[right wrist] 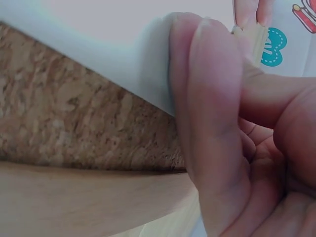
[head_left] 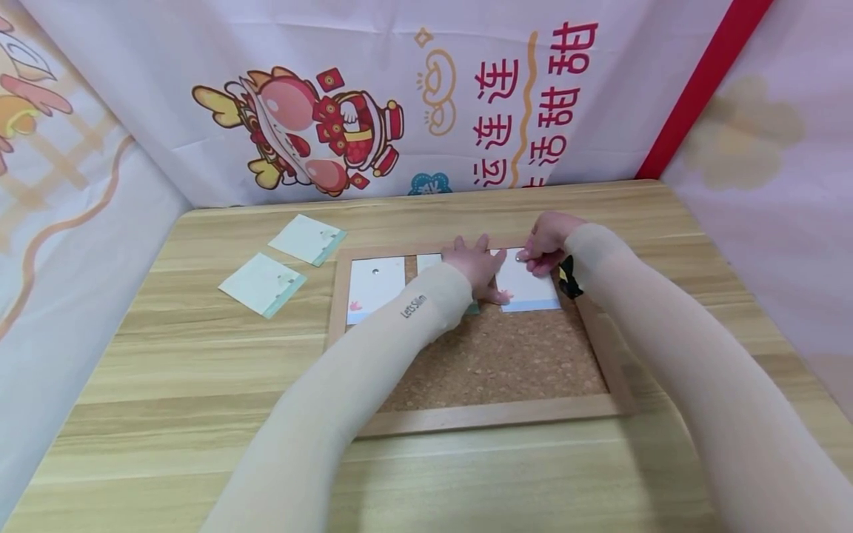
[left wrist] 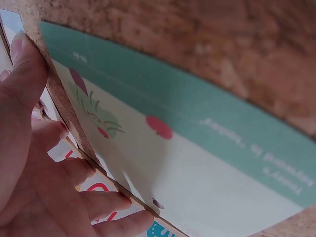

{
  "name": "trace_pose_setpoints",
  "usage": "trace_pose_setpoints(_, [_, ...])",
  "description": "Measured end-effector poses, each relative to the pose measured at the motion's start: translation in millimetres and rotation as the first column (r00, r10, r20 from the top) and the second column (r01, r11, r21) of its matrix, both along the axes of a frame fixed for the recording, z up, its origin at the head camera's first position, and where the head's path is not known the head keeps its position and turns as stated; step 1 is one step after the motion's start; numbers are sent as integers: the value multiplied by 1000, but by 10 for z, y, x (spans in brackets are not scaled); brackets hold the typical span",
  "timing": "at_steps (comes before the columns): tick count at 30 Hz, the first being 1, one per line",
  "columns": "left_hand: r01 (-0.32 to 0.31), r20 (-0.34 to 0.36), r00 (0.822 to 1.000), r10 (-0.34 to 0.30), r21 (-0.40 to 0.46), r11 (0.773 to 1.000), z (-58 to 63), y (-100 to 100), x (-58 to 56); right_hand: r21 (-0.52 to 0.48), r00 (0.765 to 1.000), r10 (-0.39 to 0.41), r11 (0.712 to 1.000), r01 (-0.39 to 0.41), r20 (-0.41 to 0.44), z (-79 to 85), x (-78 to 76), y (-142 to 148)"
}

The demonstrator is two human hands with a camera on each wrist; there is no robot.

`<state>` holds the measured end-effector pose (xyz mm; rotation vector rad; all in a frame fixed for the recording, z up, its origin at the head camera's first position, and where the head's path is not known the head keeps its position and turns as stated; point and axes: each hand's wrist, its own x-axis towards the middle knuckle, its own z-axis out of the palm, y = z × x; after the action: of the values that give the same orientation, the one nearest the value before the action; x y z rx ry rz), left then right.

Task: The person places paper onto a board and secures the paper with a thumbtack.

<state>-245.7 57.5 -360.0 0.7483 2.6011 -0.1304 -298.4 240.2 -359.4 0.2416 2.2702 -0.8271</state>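
Note:
A cork board [head_left: 506, 363] in a wooden frame lies on the table, with a row of paper notes along its far side. My left hand [head_left: 474, 268] spreads its fingers over the middle note [left wrist: 168, 163], which has a green lower band and a small metal thumbtack [left wrist: 157, 203] at its far edge. The left thumb [left wrist: 22, 54] reaches the blue-banded note [head_left: 529, 285] to the right. At that note's far edge my right hand [head_left: 549, 240] pinches a silver thumbtack [head_left: 520, 257] with curled fingers; in the right wrist view these fingers press close over the white paper.
A blue-banded note [head_left: 376, 289] with a thumbtack [head_left: 375, 272] lies at the board's left. Two green-banded notes [head_left: 308, 239] [head_left: 262, 286] rest on the wooden table [head_left: 200, 385] left of the board. Behind hangs a printed cloth [head_left: 400, 44].

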Motion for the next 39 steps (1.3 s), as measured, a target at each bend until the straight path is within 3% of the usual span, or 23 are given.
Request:
trace_pose_setpoints(12, [4, 16, 1000, -5, 46, 999, -3, -7, 0, -17, 999, -40, 999, 41, 29, 10, -2, -15])
trace_pose_setpoints(24, [-1, 42, 999, -1, 43, 999, -1, 4, -18, 45, 999, 26, 999, -27, 33, 30, -31, -35])
trace_pose_setpoints(28, [2, 36, 999, -3, 47, 999, -6, -1, -26, 113, 997, 65, 991, -68, 30, -5, -78, -58])
trace_pose_setpoints(34, [7, 33, 999, -9, 48, 999, -10, 0, -28, 296, 986, 165, 943, -154, -10, -69, -169, -126])
trace_pose_setpoints(39, [8, 32, 999, -10, 41, 999, -15, 8, -37, 324, 982, 186, 931, -168, -24, -80, -174, -155])
